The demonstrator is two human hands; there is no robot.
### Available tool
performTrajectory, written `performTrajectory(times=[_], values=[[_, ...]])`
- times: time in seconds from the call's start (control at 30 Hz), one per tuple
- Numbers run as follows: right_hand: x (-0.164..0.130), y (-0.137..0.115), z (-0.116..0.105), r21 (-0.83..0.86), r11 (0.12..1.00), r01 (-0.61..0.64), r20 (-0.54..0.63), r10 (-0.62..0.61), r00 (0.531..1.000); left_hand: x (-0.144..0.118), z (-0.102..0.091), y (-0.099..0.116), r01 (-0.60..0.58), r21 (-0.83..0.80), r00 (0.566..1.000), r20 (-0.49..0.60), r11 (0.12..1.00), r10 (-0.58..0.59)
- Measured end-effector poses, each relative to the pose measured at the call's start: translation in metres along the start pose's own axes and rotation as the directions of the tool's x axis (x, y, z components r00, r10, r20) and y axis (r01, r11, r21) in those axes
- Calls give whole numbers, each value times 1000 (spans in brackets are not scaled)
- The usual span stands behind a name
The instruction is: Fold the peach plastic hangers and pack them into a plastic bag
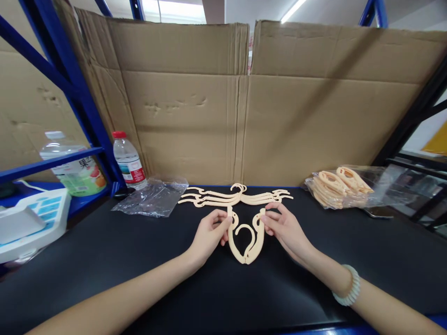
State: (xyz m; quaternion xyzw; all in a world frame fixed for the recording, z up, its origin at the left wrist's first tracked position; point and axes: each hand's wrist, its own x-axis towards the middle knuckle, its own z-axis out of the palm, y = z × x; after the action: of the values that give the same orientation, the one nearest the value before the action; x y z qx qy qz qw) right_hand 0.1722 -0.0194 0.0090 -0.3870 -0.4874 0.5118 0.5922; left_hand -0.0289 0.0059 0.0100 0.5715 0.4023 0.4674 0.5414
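Flattened cardboard sheets [244, 102] stand as a wall behind a black table [104, 260], framed by blue steel racking [66, 70] on the left and dark shelving [412, 135] on the right. Fluorescent ceiling lights [292, 10] glow above, and a blue shelf [45, 164] crosses at left.

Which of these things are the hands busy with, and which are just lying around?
In use:
left hand and right hand, each gripping an arm of the folded hanger
stack of opened hangers
bag of folded hangers

Lying about:
empty plastic bag
water bottle
juice bottle
cardboard wall
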Motion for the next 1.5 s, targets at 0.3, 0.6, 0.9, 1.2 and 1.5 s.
performTrajectory(times=[0.3, 0.6, 0.9, 1.2, 1.5], values=[[-8, -3, 7, -156, 986, -56, 265, 96, 960, -8, 7, 5, -78, -18, 995, -68, 997, 76], [-12, -2, 8, -222, 974, 51, 397, 42, 917, -8, 2, -2, -115, -52, 983, -147, 992, 106], [-13, -3, 9, -230, 970, 82, 410, 20, 912, -12, 2, -5, -184, 90, 983, 37, 979, 181], [-13, -3, 8, -133, 990, 47, 434, 16, 901, -10, 3, -3, -83, 11, 996, 10, 996, 83], [-13, -5, 3, -264, 959, 99, 478, 41, 877, -10, 0, -7, -97, 62, 987, 133, 993, 88]])
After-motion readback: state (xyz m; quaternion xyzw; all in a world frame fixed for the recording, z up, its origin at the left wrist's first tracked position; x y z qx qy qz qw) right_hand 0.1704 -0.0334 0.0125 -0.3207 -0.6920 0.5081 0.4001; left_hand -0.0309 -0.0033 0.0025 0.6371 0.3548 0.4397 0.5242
